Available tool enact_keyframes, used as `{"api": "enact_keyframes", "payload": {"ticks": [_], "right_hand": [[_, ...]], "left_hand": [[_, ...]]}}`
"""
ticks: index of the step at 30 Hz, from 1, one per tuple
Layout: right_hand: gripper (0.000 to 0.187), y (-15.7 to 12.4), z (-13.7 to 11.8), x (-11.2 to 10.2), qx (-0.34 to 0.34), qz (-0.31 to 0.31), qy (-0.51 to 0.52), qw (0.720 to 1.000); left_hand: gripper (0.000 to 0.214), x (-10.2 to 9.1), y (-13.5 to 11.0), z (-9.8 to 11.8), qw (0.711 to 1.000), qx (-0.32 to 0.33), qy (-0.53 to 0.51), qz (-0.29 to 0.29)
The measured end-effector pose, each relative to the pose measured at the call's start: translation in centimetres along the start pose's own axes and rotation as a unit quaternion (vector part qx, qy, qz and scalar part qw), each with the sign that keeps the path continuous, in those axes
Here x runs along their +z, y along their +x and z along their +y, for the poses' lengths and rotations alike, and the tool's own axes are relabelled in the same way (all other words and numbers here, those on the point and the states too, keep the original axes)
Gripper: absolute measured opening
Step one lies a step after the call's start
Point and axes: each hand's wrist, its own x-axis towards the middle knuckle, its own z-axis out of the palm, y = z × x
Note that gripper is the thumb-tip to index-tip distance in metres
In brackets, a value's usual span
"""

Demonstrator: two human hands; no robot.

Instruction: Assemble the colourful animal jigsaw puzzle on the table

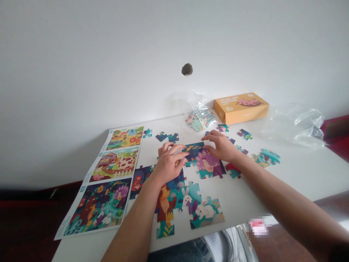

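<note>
A partly joined jigsaw puzzle (pixel 188 203) with rabbits and a bear lies on the white table (pixel 286 182). Above it sits a joined cluster showing a purple peacock (pixel 208 163). My left hand (pixel 169 160) rests on the cluster's left edge, fingers curled and pressing on a dark blue piece (pixel 192 148). My right hand (pixel 220 145) lies on the cluster's upper right, fingers bent over its top edge. Both hands touch the same cluster.
A picture sheet (pixel 109 182) with three scenes overhangs the table's left edge. Loose pieces (pixel 265 157) lie scattered right and behind. At the back stand an orange box (pixel 241 107), a bag of pieces (pixel 200 116) and an empty plastic bag (pixel 297 125).
</note>
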Motion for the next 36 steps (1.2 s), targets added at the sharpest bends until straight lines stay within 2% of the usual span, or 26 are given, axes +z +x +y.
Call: {"api": "enact_keyframes", "payload": {"ticks": [2, 6, 13, 18, 30, 36], "right_hand": [[0.030, 0.0, -0.2, -0.1, -0.009, 0.004, -0.001, 1.000], [0.033, -0.1, -0.7, 0.4, -0.031, -0.040, -0.015, 0.999], [0.030, 0.0, -0.7, 0.7, -0.025, -0.062, -0.014, 0.998], [0.029, 0.0, -0.5, 0.7, -0.027, -0.062, -0.015, 0.998], [0.031, -0.1, 0.4, 0.7, -0.024, -0.059, -0.026, 0.998], [0.032, -0.3, 0.2, 0.7, -0.030, -0.048, -0.034, 0.998]], "left_hand": [[0.025, 0.1, 0.0, 0.0, 1.000, -0.002, 0.003, -0.006], [0.025, 0.2, 0.1, 0.2, 1.000, 0.000, -0.006, -0.018], [0.025, -0.1, 0.0, -0.9, 0.997, -0.037, -0.029, 0.056], [0.021, 0.2, 0.0, -1.1, 0.998, -0.035, -0.036, 0.037], [0.037, 0.4, -0.2, -1.4, 0.996, -0.032, -0.073, 0.034], [0.037, 0.5, -0.1, -1.5, 0.997, -0.022, -0.075, 0.026]]}}
